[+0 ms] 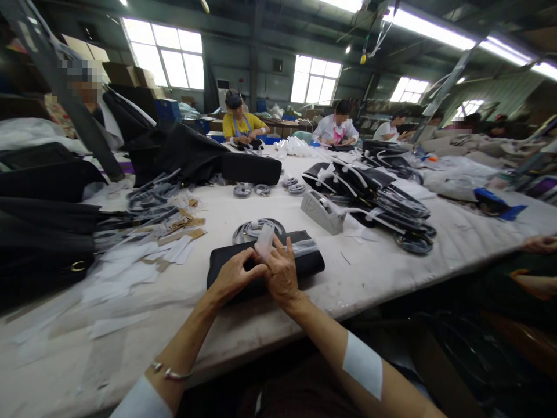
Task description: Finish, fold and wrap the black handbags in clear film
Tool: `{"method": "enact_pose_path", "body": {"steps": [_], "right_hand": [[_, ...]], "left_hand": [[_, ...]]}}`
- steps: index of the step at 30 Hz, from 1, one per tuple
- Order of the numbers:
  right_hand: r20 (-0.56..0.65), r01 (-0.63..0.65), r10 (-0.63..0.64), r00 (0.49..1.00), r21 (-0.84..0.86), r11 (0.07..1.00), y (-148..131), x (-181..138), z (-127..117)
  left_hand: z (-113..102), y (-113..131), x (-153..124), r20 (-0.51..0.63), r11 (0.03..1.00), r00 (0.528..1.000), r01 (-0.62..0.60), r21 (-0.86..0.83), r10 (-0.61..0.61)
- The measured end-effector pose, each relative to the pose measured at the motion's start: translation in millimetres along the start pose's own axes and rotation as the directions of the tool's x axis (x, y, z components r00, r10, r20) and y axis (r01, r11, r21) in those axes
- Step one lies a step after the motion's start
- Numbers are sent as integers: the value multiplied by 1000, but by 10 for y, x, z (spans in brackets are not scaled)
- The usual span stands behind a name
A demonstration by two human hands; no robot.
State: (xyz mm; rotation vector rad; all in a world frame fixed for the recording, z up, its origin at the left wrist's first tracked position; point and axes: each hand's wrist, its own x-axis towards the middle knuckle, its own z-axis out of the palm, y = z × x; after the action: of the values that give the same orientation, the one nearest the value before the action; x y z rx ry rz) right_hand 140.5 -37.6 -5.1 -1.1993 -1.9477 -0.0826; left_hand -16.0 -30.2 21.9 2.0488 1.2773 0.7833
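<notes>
A black folded bag lies in front of me on the table, with a translucent wrap around its right part. My left hand rests over its left half, thumb and forefinger closed at the lower edge of a small whitish translucent strip. My right hand pinches the same strip from the right, its other fingers lifted apart. The strip stands up above the bag. Just behind the bag sits a coiled, plastic-wrapped strap, partly hidden by the strip and fingers.
A grey tape dispenser stands behind to the right, before a pile of black bags. Paper pieces and wrapped straps spread leftward, beside black material. Several people work at the far side; another person's hand is at right.
</notes>
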Motion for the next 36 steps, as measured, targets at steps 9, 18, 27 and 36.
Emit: {"method": "enact_pose_path", "body": {"steps": [9,18,27,36], "right_hand": [[157,121,-101,982,-121,985,5,-11,67],[-54,-39,32,998,-127,991,713,-201,-692],[164,117,-87,983,-184,976,968,-23,-886],[83,218,-206,975,-190,957,1001,-192,-1045]], "left_hand": [[139,-10,123,-199,943,940,306,128,-278],[90,19,91,-258,941,928,311,134,-270],[93,53,63,-255,961,936,268,66,-243],[109,63,85,-259,918,905,377,119,-338]]}}
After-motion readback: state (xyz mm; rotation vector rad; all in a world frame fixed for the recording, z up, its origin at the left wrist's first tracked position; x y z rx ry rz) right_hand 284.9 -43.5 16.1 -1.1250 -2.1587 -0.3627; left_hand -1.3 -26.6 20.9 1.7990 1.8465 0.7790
